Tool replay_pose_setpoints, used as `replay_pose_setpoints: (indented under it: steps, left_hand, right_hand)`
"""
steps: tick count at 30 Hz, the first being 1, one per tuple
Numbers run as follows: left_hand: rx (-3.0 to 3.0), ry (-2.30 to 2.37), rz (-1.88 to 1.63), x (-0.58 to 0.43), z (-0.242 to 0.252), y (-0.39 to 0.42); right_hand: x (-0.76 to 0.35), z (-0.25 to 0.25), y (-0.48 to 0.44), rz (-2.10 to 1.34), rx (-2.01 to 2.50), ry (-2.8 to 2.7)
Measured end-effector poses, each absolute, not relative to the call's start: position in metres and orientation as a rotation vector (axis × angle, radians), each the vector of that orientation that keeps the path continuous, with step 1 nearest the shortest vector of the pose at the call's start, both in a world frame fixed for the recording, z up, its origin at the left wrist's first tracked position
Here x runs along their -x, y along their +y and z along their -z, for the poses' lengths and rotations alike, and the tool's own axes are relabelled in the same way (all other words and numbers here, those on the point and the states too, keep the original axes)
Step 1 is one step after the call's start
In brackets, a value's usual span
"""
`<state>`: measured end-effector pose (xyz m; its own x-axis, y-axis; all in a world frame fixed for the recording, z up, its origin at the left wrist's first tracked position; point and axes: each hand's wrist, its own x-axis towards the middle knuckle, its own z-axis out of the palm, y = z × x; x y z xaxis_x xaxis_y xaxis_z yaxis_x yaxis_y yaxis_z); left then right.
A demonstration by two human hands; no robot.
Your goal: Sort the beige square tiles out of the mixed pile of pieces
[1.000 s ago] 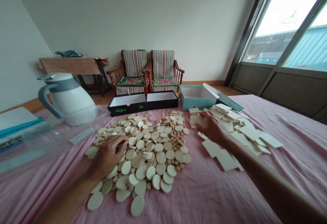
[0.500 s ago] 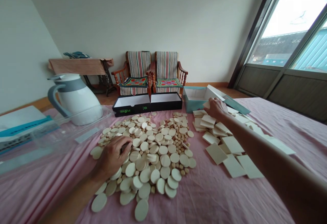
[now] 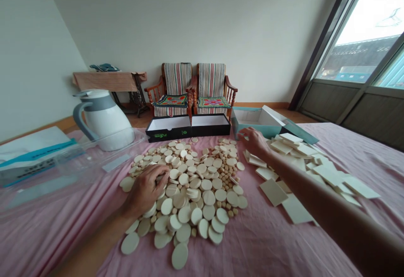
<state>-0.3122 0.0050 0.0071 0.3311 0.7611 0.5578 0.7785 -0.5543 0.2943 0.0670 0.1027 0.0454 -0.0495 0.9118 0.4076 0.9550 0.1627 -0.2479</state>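
A loose heap of cream round discs [image 3: 202, 211] lies on the pink cloth, with small tan pellets [image 3: 218, 183] mixed among them. My left hand [image 3: 145, 191] rests curled on the heap's left side, and its fingers hide whatever is under them. To the right lies a scatter of cream square tiles [image 3: 315, 171]. My right hand [image 3: 254, 141] is at the tiles' far left corner, fingers apart, with nothing visible in it.
Two open black boxes [image 3: 187, 127] and an open teal box [image 3: 249, 119] stand beyond the pieces. A white jug [image 3: 104, 119] stands behind a clear plastic tray [image 3: 116, 142] at left. The pink cloth [image 3: 75, 226] covers the table. Wooden armchairs stand further back.
My right hand has moved left and slightly nearer, away from the teal box's front. The whole view has shifted as my head turned. My left hand stays on the heap.
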Motion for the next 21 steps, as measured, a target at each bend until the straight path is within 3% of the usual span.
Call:
replay_pose_setpoints:
  steps: [4, 9, 16, 21]
  left_hand:
    - [2.522, -1.437, 1.108, 0.306, -0.024, 0.009]
    - [2.669, -1.449, 0.917, 0.29, -0.044, 0.057]
    - [2.875, -1.389, 0.635, 0.254, -0.023, 0.153]
    - [3.044, -1.224, 0.49, 0.23, -0.01, 0.159]
  right_hand:
    - [-0.029, -0.026, 0.116, -0.132, 1.754, -2.134]
    - [-0.014, -0.007, 0.145, -0.182, 1.873, -2.079]
    - [-0.005, 0.006, 0.143, -0.208, 1.905, -2.107]
    - [0.013, 0.008, 0.122, -0.233, 1.91, -2.104]
